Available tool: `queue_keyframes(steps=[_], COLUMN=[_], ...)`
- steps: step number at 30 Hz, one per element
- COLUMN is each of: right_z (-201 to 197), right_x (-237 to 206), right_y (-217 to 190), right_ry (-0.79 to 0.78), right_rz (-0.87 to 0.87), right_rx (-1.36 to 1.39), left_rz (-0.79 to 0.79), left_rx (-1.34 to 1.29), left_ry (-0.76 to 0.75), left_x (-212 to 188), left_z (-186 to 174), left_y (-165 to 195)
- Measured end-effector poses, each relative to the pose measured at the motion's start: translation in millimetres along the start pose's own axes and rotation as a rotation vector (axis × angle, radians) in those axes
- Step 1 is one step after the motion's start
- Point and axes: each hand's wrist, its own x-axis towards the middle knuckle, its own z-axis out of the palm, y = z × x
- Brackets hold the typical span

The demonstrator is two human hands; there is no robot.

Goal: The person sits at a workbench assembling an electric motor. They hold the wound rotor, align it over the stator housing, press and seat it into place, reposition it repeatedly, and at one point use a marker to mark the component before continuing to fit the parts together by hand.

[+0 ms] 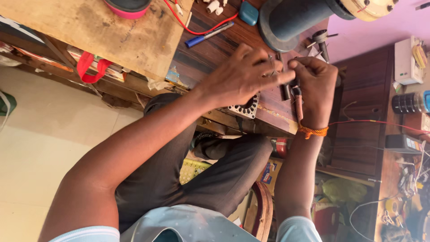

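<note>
My left hand (242, 76) reaches in from the lower left and pinches a thin metal piece (271, 62) between its fingertips. My right hand (316, 85), with an orange thread (312, 131) around the wrist, is curled around a brown-handled tool (298, 104). The fingertips of both hands meet over the dark wooden bench (215, 54). A small dark cylinder (285, 92) stands just below the fingers. A round toothed metal ring (247, 109) lies at the bench edge, partly under my left hand. What the tool's tip touches is hidden.
A large dark cylindrical machine (291, 18) stands behind the hands. A blue pen (208, 35), a red wire (197, 30) and a teal case (248, 12) lie on the bench. A worn wooden board (103, 31) is at left. A cluttered shelf with a white box (405, 60) is at right.
</note>
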Motion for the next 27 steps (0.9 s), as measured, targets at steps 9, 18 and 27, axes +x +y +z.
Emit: queue_keyframes(steps=[9,18,27], right_z=[-11.6,21.3,63.6], right_x=[-44.0,-73.8,-84.3], right_y=[-41.0,-27.8,18.5], right_ry=[0.062,-0.01,0.089], right_rz=[0.004,-0.05,-0.084], right_rx=[-0.05,-0.169,0.048], left_rz=[-0.174,-0.19,0.138], left_rx=[-0.282,-0.291,0.024], left_ry=[0.095,0.089,0.18], left_x=[-0.9,-1.7,-9.3], left_z=[-5.6,-1.9,-15.0], left_y=[-2.7,-5.2,-9.5])
